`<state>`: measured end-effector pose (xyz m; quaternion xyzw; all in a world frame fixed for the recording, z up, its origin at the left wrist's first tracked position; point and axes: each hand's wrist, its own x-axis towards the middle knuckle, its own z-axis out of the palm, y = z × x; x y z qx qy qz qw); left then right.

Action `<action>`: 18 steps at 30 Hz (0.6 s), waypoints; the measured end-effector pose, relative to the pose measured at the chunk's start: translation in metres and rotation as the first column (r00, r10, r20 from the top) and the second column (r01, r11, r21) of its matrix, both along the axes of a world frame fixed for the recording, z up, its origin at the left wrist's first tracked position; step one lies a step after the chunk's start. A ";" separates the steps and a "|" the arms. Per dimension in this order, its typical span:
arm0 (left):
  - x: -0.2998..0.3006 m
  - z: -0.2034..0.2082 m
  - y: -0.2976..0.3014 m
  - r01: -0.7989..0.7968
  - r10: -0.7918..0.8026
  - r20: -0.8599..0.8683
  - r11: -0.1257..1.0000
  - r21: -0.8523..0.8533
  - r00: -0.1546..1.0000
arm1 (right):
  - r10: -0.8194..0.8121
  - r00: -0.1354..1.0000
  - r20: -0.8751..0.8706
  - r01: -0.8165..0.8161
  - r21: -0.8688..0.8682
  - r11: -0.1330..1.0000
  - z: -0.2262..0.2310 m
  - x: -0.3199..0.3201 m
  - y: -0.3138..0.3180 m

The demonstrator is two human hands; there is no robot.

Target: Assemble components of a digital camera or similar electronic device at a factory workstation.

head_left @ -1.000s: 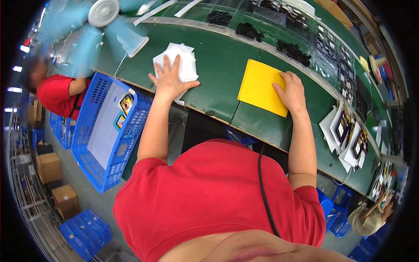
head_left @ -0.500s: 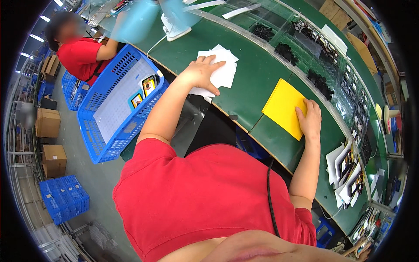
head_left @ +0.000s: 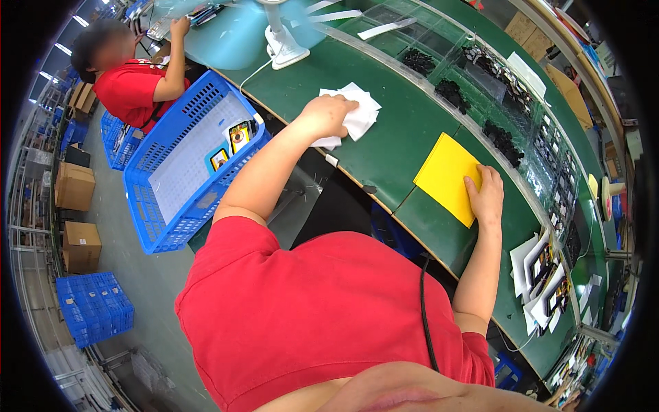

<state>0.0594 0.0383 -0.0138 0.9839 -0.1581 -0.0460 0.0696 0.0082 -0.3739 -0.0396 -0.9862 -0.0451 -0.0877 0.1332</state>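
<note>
My left hand [head_left: 325,115] is on a loose stack of white paper pieces [head_left: 362,118] near the table's front edge. Its fingers are bent in and drawn together over the stack, with the fingertips partly hidden. The sheets are fanned out unevenly, and some stick out under the wrist. My right hand [head_left: 488,197] rests at the right edge of a flat yellow sheet or pad [head_left: 446,178]. The thumb lies on the yellow surface and the other fingers stretch along its edge, apart from the thumb.
A blue basket [head_left: 154,237] holding several small printed packages stands left of the table. Clear trays [head_left: 449,58] with black parts line the far side. White-sleeved packages [head_left: 540,281] lie at right. A white stand [head_left: 285,49] and a co-worker [head_left: 130,86] are at upper left.
My left hand's fingers, spread over the white papers before, have drawn together. A small white piece now shows apart at the table edge. My right hand stays on the yellow sheet.
</note>
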 end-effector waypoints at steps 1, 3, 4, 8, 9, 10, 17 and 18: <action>0.000 0.001 -0.002 -0.016 0.016 0.018 1.000 0.014 1.000 | 0.002 1.000 0.002 -0.002 0.000 1.000 0.000 0.000 0.000; 0.003 -0.008 0.000 -0.032 0.030 0.085 0.999 0.020 0.996 | 0.006 1.000 0.003 -0.006 0.008 1.000 0.001 0.000 0.000; 0.004 -0.014 0.001 -0.046 0.042 0.151 0.999 0.025 0.988 | 0.011 1.000 0.007 -0.011 0.010 1.000 0.001 0.000 0.000; 0.004 -0.038 0.007 -0.090 0.096 0.291 0.995 -0.036 0.952 | 0.023 1.000 0.003 -0.023 0.015 1.000 0.000 0.000 -0.001; 0.001 -0.039 0.005 -0.083 0.093 0.317 0.996 -0.044 0.944 | 0.011 1.000 -0.011 -0.011 0.018 1.000 0.001 -0.002 -0.002; -0.002 -0.040 0.006 -0.082 0.106 0.342 0.993 -0.085 0.934 | 0.009 1.000 -0.015 -0.009 0.011 1.000 0.002 -0.003 -0.002; -0.059 -0.022 0.042 -0.175 0.439 0.282 0.750 -0.637 0.853 | 0.027 0.999 -0.037 -0.027 -0.003 1.000 0.000 0.000 -0.001; -0.073 -0.017 0.055 -0.205 0.489 0.261 0.708 -0.676 0.832 | 0.026 0.999 -0.025 -0.026 -0.005 1.000 -0.001 0.001 -0.001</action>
